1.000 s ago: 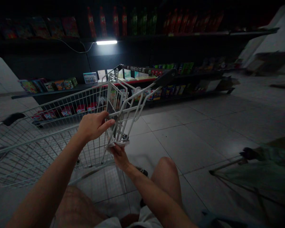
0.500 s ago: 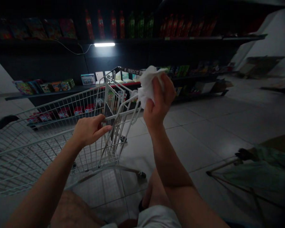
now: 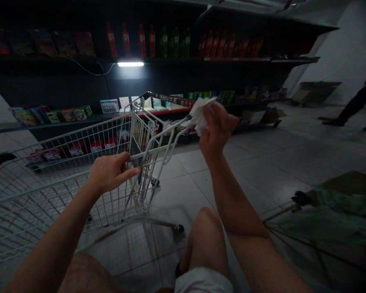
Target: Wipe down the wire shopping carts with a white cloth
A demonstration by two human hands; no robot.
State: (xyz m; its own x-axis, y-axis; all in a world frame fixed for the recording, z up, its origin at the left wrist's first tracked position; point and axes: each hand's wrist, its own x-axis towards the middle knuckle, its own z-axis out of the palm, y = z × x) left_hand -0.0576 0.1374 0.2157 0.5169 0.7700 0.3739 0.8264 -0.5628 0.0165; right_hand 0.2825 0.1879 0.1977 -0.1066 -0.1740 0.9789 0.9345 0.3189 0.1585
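Observation:
A wire shopping cart stands in front of me with its handle bar on the far right side. My left hand is closed over the cart's top rim near the handle end, fingers over the wire and thumb lying along the near side. My right hand grips a crumpled white cloth or tissue by the near end of the handle bar. Whether the cloth touches the bar is hard to tell, as the hand and cloth cover that spot.
Dark shelves hold red bottles, green bottles and boxed goods. A lit tube lamp hangs under a shelf. At right stand a folding chair with greenish fabric and, farther off, a person's legs.
My right hand has moved a little right and down with the white cloth, uncovering more of the handle bar. A person's legs have come into view at right. My left hand keeps its hold.

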